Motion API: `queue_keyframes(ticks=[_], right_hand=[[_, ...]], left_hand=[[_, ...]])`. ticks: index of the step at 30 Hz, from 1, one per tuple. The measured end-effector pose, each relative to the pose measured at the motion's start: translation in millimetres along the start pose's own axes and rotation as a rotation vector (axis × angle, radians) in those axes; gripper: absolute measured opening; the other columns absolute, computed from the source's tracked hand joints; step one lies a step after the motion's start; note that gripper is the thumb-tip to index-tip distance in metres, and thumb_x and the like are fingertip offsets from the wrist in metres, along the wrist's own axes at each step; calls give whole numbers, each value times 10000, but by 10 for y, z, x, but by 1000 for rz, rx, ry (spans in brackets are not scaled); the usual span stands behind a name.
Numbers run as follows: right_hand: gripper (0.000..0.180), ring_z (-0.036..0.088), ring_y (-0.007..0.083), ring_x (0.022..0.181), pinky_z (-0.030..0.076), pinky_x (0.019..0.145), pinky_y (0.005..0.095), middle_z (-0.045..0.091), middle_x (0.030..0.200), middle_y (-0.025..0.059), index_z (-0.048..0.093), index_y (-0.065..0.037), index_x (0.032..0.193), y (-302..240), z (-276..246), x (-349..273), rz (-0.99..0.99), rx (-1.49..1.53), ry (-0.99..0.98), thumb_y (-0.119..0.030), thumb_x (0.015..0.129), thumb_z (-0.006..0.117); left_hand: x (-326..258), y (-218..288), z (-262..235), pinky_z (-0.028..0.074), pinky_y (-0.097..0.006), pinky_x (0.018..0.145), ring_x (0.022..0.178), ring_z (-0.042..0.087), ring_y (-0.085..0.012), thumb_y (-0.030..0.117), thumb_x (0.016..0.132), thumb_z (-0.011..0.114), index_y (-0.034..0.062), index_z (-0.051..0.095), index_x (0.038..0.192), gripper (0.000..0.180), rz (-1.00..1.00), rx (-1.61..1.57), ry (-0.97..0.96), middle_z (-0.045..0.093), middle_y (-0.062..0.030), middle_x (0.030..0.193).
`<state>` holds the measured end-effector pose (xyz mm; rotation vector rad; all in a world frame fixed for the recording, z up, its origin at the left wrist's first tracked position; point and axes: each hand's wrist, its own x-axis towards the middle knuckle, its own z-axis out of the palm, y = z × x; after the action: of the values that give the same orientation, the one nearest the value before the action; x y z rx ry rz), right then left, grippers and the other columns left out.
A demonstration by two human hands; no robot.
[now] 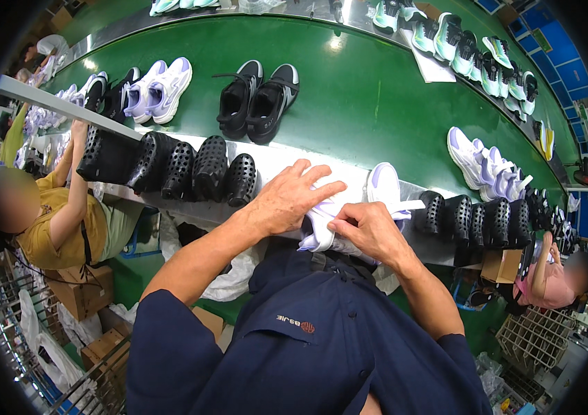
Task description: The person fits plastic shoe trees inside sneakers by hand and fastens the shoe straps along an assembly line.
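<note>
Left hand (287, 200) is pressing flat, steadying a white-and-lilac fabric sneaker (349, 214) at the green conveyor belt's (377, 104) near edge; right hand (370, 232) is pinching its lace area.

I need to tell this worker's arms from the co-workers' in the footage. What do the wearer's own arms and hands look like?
Both forearms are bare, rising from the lower edge out of short dark navy sleeves on a collared work shirt with a small orange chest emblem. The left hand and right hand wear no gloves; no rings or watch are visible.
</note>
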<state>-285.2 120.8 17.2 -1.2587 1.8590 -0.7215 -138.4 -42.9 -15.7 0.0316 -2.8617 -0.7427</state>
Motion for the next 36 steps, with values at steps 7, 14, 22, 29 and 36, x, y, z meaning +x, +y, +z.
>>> queue_keyframes(ticks=[7, 14, 22, 29, 36], right_hand=[[245, 623, 325, 615, 496, 615, 414, 649, 683, 180, 692, 23, 825, 147, 36, 256, 77, -54, -110, -220, 844, 720], [360, 670, 346, 791, 525, 746, 414, 671, 844, 181, 583, 49, 992, 666, 303, 236, 251, -10, 321, -220, 811, 740], [305, 677, 407, 777, 521, 739, 477, 657, 714, 243, 560, 42, 846, 957, 864, 402, 435, 188, 185, -230, 829, 699], [213, 677, 402, 739, 522, 723, 471, 650, 696, 242, 565, 38, 807, 1078, 1079, 466, 400, 343, 251, -167, 812, 619], [261, 644, 387, 776, 499, 708, 447, 659, 799, 231, 596, 16, 839, 949, 837, 162, 356, 310, 254, -235, 885, 656]], left_hand=[[-175, 50, 106, 473, -458, 942, 1053, 544, -398, -42, 660, 629, 124, 498, 1376, 747, -243, -133, -8, 562, -198, 1246], [-387, -251, 1245, 466, -497, 936, 1064, 610, -452, 162, 788, 649, 41, 436, 1375, 636, -1042, -459, -11, 637, -299, 1100], [-84, 10, 942, 495, -427, 748, 899, 572, -320, 82, 779, 730, 88, 643, 1019, 255, -448, -21, 386, 554, -110, 885], [-19, -217, 893, 468, -402, 745, 848, 551, -289, 43, 774, 652, 90, 658, 969, 200, -112, 121, 199, 554, -92, 902], [92, -185, 854, 424, -406, 745, 858, 535, -281, 99, 751, 648, 95, 669, 895, 145, -31, 237, 95, 530, -85, 876]])
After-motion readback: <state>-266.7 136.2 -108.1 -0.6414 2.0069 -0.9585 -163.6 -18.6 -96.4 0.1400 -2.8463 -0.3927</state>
